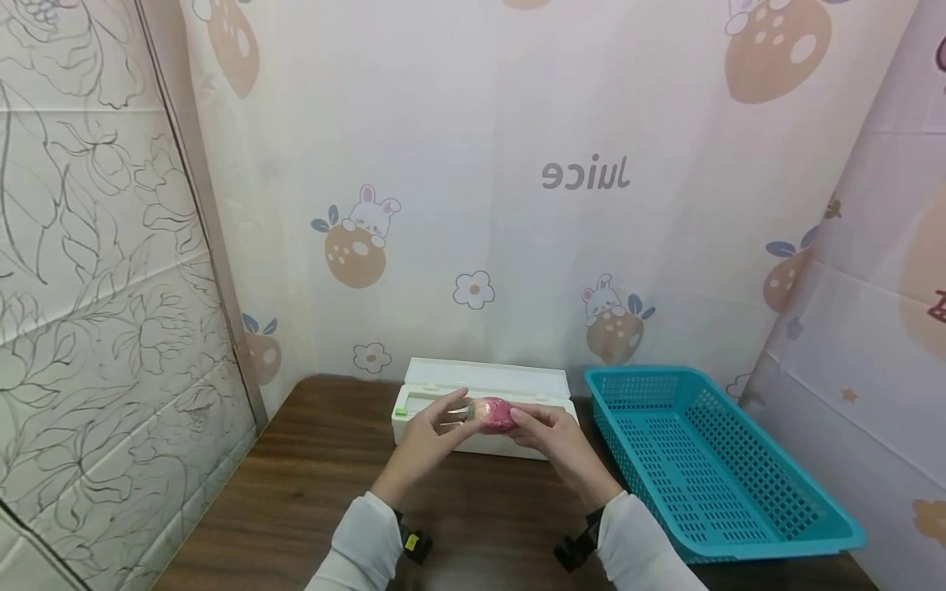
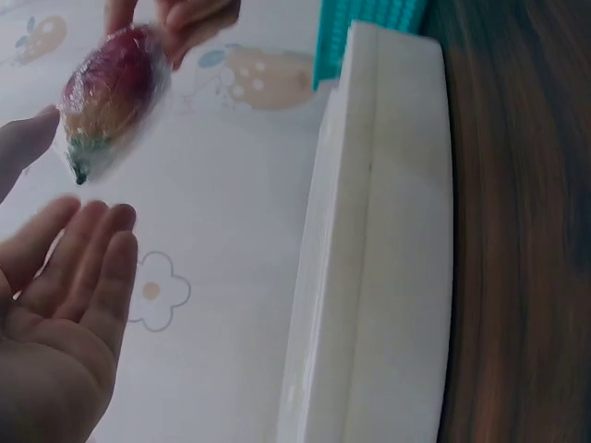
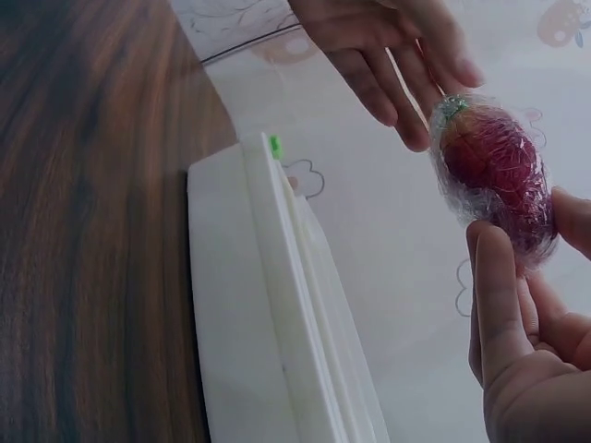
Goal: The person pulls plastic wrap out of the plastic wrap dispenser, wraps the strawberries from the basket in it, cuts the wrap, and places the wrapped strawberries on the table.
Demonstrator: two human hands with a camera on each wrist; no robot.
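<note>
A red, yellow and green mango-like fruit (image 1: pixel 493 414), wrapped in clear cling film, is held up in front of a long white box (image 1: pixel 502 446) whose lid stands raised. My right hand (image 1: pixel 550 435) pinches its red end between thumb and fingers, as the right wrist view shows. Near the green tip is my left hand (image 2: pixel 65 295), palm up with fingers extended and thumb apart. In the left wrist view a small gap lies between those fingers and the fruit (image 2: pixel 111 92). The box, with a green tab (image 1: pixel 401 410) at its left end, looks like a cling film dispenser.
A turquoise slatted basket (image 1: pixel 727 548) stands on the right side of the dark wooden table (image 1: pixel 296 492). Behind the table hangs a printed curtain (image 1: pixel 473 222), and a flower-patterned panel (image 1: pixel 111 246) closes off the left side.
</note>
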